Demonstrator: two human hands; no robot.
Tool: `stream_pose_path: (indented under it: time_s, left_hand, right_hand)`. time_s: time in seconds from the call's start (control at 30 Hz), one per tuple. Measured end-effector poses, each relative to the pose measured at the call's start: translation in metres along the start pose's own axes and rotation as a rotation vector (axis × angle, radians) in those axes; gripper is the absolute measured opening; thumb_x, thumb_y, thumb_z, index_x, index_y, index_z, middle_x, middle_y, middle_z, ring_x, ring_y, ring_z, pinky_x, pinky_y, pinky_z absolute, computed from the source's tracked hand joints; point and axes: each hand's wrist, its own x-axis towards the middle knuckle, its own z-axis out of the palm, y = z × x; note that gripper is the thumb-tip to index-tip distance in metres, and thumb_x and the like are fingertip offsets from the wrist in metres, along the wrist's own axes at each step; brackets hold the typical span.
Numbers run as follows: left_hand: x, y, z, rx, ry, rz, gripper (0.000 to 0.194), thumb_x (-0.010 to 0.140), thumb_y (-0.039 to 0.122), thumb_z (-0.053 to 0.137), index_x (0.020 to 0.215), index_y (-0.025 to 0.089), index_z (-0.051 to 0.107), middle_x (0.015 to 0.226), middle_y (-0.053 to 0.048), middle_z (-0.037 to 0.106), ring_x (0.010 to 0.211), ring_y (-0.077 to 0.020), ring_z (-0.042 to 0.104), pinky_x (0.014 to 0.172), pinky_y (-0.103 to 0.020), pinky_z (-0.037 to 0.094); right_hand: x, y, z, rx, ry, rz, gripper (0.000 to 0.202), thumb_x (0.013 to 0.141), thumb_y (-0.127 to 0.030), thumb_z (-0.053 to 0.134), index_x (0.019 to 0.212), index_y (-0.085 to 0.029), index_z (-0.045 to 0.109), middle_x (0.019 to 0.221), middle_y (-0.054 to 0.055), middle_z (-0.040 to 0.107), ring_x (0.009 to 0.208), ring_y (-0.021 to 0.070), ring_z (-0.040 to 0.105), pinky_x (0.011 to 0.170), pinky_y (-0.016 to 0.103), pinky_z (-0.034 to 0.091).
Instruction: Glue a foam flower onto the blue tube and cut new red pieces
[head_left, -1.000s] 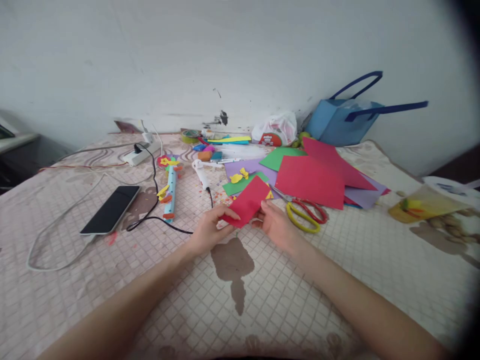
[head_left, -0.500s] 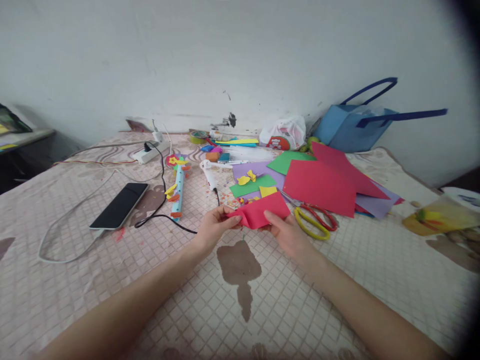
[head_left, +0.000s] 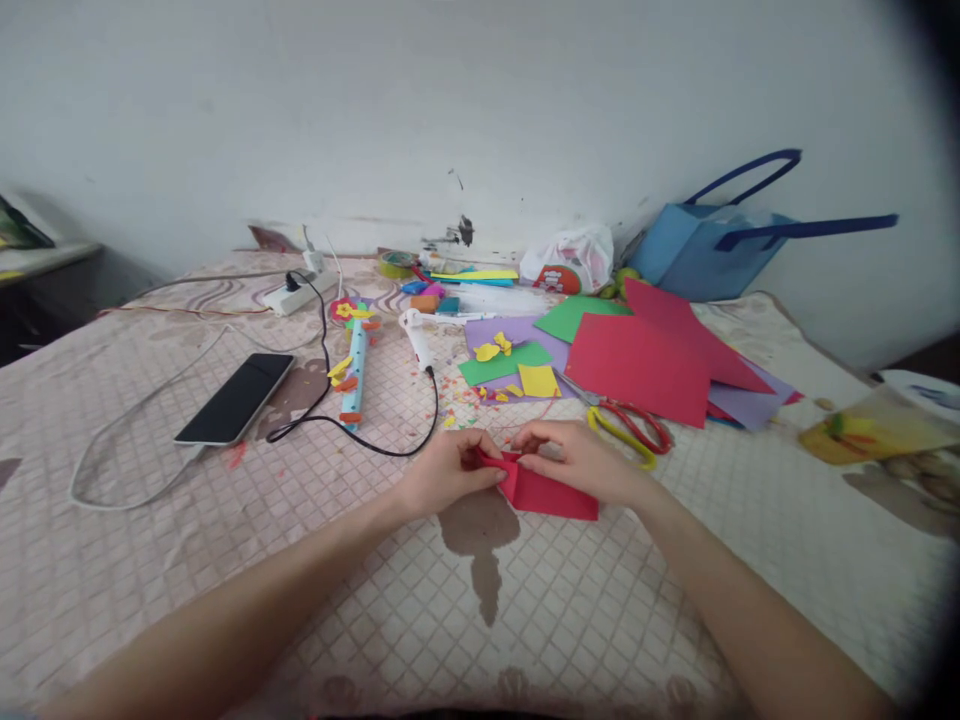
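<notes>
A piece of red paper (head_left: 556, 496) with a fold at its left end is held just over the tablecloth. My left hand (head_left: 454, 468) pinches the folded left end between thumb and fingers. From above, my right hand (head_left: 574, 460) grips the same paper near the fold, its thumb and fingers close to the left hand's. Some of the fold is hidden behind the fingers. Beyond the hands lie scissors (head_left: 628, 430) with yellow and red handles, a small yellow paper square (head_left: 538, 381) and a white glue gun (head_left: 417, 340).
Red paper sheets (head_left: 645, 365) lie at the right over green and purple ones. At the left are a phone (head_left: 236, 400), a power strip (head_left: 300, 293) and a decorated blue strip (head_left: 355, 375). A blue bag (head_left: 709, 250) and a plastic container (head_left: 877, 425) stand at the right.
Both hands have brought the red paper lower and nearer to me. My right hand has shifted from the paper's right end to its top edge by the fold.
</notes>
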Motion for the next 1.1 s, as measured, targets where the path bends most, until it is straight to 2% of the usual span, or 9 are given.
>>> stream_pose_path:
  time_s: [0.17,0.4,0.53,0.67,0.73,0.83,0.9,1.03,1.1]
  left_hand:
    - [0.000,-0.003,-0.002,0.042,-0.020,0.008,0.021,0.074,0.032,0.065,0.078,0.012,0.059,0.075,-0.005,0.063,0.067,-0.0123,0.057,0.062,-0.024,0.045]
    - [-0.004,-0.001,0.003,0.085,-0.036,-0.005,0.015,0.072,0.025,0.065,0.078,0.014,0.056,0.077,-0.004,0.063,0.070,-0.0134,0.059,0.064,-0.026,0.046]
    - [-0.005,0.000,0.005,0.083,0.004,0.015,0.021,0.068,0.021,0.067,0.083,0.016,0.053,0.079,-0.002,0.063,0.068,-0.0128,0.060,0.061,-0.025,0.046]
    - [-0.006,-0.002,0.002,0.239,-0.035,0.041,0.011,0.070,0.025,0.064,0.074,0.015,0.059,0.073,-0.002,0.064,0.065,-0.0123,0.058,0.059,-0.023,0.044]
    - [-0.007,-0.001,0.002,0.335,-0.041,0.047,0.010,0.070,0.026,0.064,0.070,0.016,0.062,0.069,-0.002,0.063,0.061,-0.0117,0.056,0.056,-0.022,0.042]
    - [-0.011,0.005,0.003,0.464,-0.020,0.026,0.007,0.070,0.023,0.064,0.067,0.017,0.065,0.063,-0.001,0.062,0.056,-0.0106,0.053,0.051,-0.021,0.038]
    - [-0.014,0.009,0.005,0.518,-0.007,0.022,0.006,0.069,0.022,0.064,0.066,0.017,0.065,0.061,0.000,0.061,0.054,-0.0100,0.051,0.050,-0.021,0.036]
    - [-0.015,0.010,0.003,0.507,-0.026,0.012,0.008,0.066,0.024,0.067,0.063,0.017,0.064,0.056,0.001,0.058,0.051,-0.0090,0.049,0.047,-0.020,0.033]
    - [-0.014,0.007,-0.001,0.466,-0.069,-0.014,0.010,0.065,0.026,0.068,0.065,0.016,0.065,0.056,0.001,0.059,0.050,-0.0091,0.048,0.045,-0.020,0.032]
  right_hand:
    - [0.002,0.006,0.004,-0.088,-0.079,-0.025,0.012,0.082,-0.021,0.052,0.077,-0.022,0.062,0.072,-0.002,0.064,0.066,0.0140,0.055,0.059,0.026,0.037]
    - [0.000,0.008,0.000,-0.174,-0.165,-0.118,0.013,0.081,-0.016,0.052,0.077,-0.022,0.063,0.075,-0.002,0.063,0.070,0.0142,0.054,0.062,0.026,0.035]
    - [-0.001,0.006,0.001,-0.191,-0.179,-0.135,0.013,0.080,-0.015,0.052,0.077,-0.023,0.062,0.072,-0.002,0.061,0.068,0.0139,0.053,0.061,0.026,0.034]
    - [-0.002,0.005,0.002,-0.219,-0.197,-0.139,0.013,0.081,-0.016,0.051,0.078,-0.023,0.062,0.074,-0.001,0.061,0.071,0.0147,0.054,0.064,0.027,0.036]
    - [-0.002,0.004,0.002,-0.226,-0.173,-0.140,0.010,0.082,-0.019,0.053,0.079,-0.023,0.061,0.078,0.000,0.061,0.076,0.0160,0.055,0.068,0.028,0.038]
    - [-0.002,0.001,0.003,-0.193,-0.011,-0.123,0.007,0.083,-0.025,0.055,0.084,-0.022,0.061,0.087,0.003,0.061,0.085,0.0180,0.054,0.074,0.030,0.039]
    - [-0.003,0.000,0.003,-0.161,0.037,-0.113,0.008,0.083,-0.028,0.055,0.085,-0.022,0.060,0.086,0.003,0.060,0.084,0.0178,0.054,0.074,0.030,0.040]
    - [-0.003,-0.001,0.009,-0.145,-0.100,-0.134,0.007,0.079,-0.025,0.060,0.085,-0.021,0.060,0.087,0.002,0.059,0.083,0.0173,0.054,0.072,0.029,0.040]
    - [-0.003,0.000,0.013,-0.155,-0.124,-0.144,0.009,0.078,-0.023,0.061,0.087,-0.021,0.060,0.090,0.003,0.058,0.085,0.0173,0.054,0.073,0.029,0.040]
